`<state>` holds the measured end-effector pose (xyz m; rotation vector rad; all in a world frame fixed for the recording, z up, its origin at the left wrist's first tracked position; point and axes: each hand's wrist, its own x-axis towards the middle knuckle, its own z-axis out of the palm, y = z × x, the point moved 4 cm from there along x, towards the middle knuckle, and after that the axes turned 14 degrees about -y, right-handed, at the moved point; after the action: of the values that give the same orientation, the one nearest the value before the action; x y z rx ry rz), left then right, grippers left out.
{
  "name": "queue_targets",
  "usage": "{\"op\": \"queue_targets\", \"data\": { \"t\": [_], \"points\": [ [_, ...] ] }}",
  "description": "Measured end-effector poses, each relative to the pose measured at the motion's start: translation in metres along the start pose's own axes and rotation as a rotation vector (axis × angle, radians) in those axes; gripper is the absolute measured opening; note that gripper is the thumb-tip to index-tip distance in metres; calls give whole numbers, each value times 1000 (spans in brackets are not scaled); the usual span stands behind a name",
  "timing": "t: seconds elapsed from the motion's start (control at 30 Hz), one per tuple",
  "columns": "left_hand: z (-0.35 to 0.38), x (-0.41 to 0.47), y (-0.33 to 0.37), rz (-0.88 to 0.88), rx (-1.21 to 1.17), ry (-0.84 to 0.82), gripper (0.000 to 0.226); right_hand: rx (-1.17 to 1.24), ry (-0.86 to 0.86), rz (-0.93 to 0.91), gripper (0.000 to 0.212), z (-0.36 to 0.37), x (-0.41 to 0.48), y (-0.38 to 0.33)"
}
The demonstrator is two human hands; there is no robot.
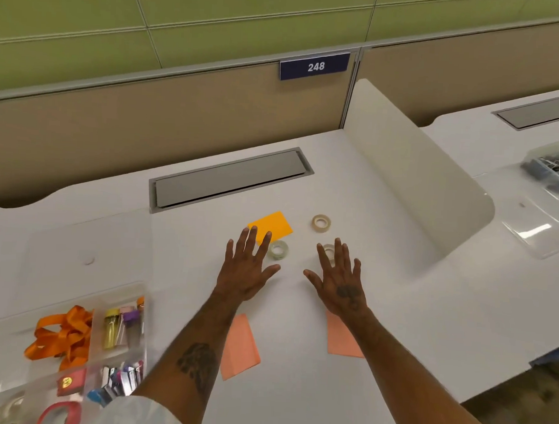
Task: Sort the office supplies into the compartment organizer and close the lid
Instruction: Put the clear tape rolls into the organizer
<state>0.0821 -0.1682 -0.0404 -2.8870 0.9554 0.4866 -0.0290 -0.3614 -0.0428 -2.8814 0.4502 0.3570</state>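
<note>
White desk [411, 313]: clear organizer [121, 288] w/ orange ribbon [63, 333], lid [88, 235] open.

the left hand [243, 274] covers the near corner of the yellow pad [273, 224]. just right of that pad, the right hand [340, 286] hides most of a clear tape roll [329, 250]. nearer than the pad, a pink pad [240, 348] and another pink pad [341, 339] lie partly under the forearms. far left of it, the organizer [143, 334] runs off the picture's edges — its small contents blurred.
</note>
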Motion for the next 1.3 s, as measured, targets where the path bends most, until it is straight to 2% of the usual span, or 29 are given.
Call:
{"op": "queue_targets", "data": {
  "t": [0.1,0.2,0.5,0.83,1.03,1.3],
  "points": [
    [0,10,6,9,8,-9,78,-11,-38,-3,72,4,9,8],
    [0,16,9,9,14,-25,78,-25,-40,-10,60,6,17,13],
    [2,31,17,56,-54,-103,75,-73,242,-123,45,-5,24,19],
    [12,45,31,49,-6,-184,63,49,228,-98,53,-13,17,26],
    [0,36,35,54,31,-142,48,97,241,-122,48,-11,1,26],
    [-25,-13,1,38,-136,-29,52,93,275,-215,47,-15,-10,-26]
  ]
}}
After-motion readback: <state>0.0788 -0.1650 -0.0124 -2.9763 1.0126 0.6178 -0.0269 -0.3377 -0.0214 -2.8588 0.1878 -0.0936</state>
